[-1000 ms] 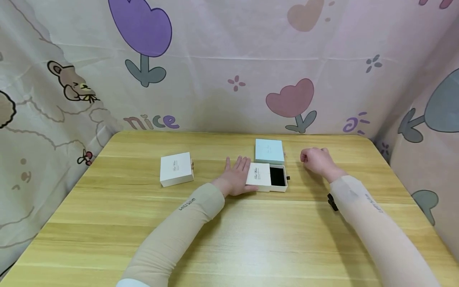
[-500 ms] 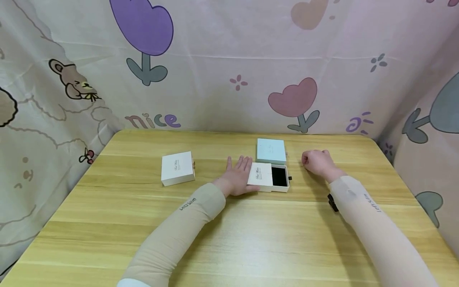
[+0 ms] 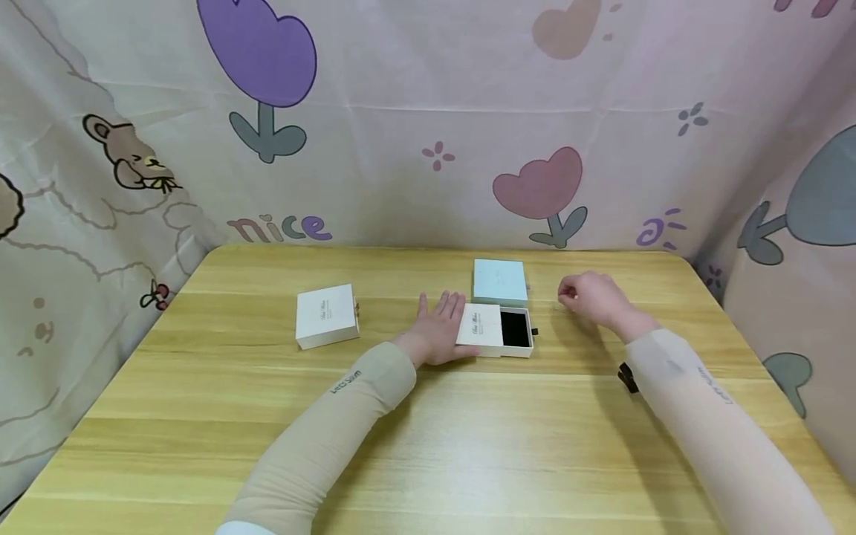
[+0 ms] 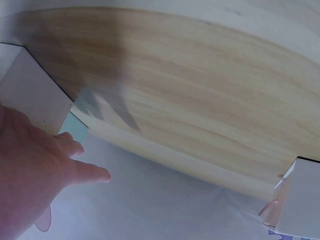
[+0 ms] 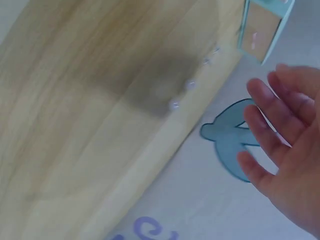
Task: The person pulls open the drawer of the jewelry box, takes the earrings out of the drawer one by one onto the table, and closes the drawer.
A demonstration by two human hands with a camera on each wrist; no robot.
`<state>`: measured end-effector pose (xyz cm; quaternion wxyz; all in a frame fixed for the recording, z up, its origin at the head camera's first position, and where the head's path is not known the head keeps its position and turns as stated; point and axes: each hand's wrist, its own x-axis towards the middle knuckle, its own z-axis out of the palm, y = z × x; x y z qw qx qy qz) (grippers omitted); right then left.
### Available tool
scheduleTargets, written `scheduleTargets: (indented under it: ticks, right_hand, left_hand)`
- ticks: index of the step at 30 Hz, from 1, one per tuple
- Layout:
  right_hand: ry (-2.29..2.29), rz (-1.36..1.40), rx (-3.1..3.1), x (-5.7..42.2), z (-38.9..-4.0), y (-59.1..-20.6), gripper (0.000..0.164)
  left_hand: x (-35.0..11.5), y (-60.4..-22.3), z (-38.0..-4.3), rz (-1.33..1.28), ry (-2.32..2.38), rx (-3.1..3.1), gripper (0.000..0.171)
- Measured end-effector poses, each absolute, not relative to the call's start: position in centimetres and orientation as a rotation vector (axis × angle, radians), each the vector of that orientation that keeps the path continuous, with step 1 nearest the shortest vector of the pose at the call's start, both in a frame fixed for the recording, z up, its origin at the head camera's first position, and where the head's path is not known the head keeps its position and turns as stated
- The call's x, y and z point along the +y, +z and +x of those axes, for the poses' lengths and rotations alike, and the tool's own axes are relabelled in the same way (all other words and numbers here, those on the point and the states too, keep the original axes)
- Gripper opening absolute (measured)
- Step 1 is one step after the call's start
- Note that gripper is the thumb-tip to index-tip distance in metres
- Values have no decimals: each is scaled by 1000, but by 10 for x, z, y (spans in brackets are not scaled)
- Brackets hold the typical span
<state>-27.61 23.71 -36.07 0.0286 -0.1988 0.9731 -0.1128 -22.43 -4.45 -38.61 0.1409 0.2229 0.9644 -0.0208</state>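
My left hand (image 3: 435,334) lies with fingers spread at the left end of a white drawer box (image 3: 478,327), touching it. The box's drawer (image 3: 516,331) is pulled out to the right, showing a black lining and a dark pull tab. My right hand (image 3: 595,297) hovers above the table, right of the boxes. In the right wrist view its fingers (image 5: 270,125) are loosely bent, with nothing visible between them. Beneath it, several tiny clear shiny pieces (image 5: 174,105) lie in a row on the wood, too small and blurred to identify.
Directly behind the white box stands a light blue box (image 3: 500,281), with a pink tab on its right side. Another white box (image 3: 326,316) sits to the left. A patterned cloth (image 3: 388,148) hangs along the back edge of the wooden table (image 3: 455,461).
My right hand has lifted slightly, and its fingers have loosened from a tighter curl, uncovering faint small pieces below. The left hand stays against the white box.
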Motion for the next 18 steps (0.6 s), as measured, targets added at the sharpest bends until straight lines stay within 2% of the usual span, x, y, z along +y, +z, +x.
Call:
scheduleTargets:
  ticks: [2,5,14,18]
  right_hand:
    - [-340,-687,2965,233,-271,-360,16]
    - [-350,-756,2882,225,-264,-360,27]
    - [-378,-779,2677,206,-244,-366,83]
    - [-367,-764,2681,204,-241,-369,90]
  left_hand:
    - [-46,-386,-224,640,-58,2784,98]
    - [-47,-387,-224,635,-42,2783,98]
    - [-48,-390,-223,652,6,2791,97]
    - [-47,-389,-223,662,-3,2796,97]
